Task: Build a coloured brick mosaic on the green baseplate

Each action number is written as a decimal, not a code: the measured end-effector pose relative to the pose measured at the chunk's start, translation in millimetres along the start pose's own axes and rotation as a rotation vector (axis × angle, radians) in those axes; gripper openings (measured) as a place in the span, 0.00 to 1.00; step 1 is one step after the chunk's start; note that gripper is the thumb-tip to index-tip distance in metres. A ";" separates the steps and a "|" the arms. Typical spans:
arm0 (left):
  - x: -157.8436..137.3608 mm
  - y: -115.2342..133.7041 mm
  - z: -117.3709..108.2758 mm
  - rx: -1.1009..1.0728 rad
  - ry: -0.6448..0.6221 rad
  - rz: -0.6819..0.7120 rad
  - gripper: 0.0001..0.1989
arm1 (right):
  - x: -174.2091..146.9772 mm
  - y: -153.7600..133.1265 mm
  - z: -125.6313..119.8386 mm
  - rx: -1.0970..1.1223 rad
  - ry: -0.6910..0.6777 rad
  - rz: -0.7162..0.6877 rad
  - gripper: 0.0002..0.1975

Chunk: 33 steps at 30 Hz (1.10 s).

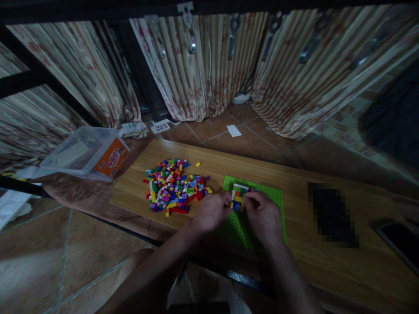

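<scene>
the two bare forearms (157, 266) lie nearest, slanting inward from the lower edge across the near side of a wooden table (296, 192). past the wrists, the left hand (211, 211) and the right hand (264, 216) face each other over a green baseplate (277, 198), with a small block assembly (238, 196) between their fingertips, over the plate's left part. the left fingers curl in at its left side; the right thumb and forefinger are bent close together at its right side, covering some of it. neither hand is plainly nearer. the part on show, white at the far end, blue and yellow at the near end, runs mostly away from the person, crosswise to the line between the hands. in this dim light i cannot tell whether either hand is clamped on a brick or only resting there. left of the baseplate, just beyond the left hand, spreads a heap of loose bricks (170, 187). farther back are a clear plastic tub (85, 168) and, beyond a white paper (233, 130), pleated curtains (209, 69).
</scene>
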<state>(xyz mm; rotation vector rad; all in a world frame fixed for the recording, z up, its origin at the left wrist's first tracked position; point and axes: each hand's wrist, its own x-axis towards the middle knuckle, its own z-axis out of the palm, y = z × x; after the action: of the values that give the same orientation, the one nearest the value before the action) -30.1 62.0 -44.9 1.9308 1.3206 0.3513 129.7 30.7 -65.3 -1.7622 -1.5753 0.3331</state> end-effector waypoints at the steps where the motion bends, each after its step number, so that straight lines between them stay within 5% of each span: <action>1: -0.5 0.4 -0.8 -0.005 -0.004 -0.004 0.07 | 0.0 0.3 0.0 -0.001 0.000 -0.001 0.11; 33: 4.6 3.6 -2.8 -0.040 0.014 -0.052 0.09 | 0.8 0.3 1.3 -0.041 -0.016 -0.017 0.11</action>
<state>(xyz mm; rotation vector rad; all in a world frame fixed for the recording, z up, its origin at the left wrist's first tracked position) -27.4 66.6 -41.3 1.8607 1.3600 0.3633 129.2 31.9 -66.1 -1.7799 -1.6182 0.3087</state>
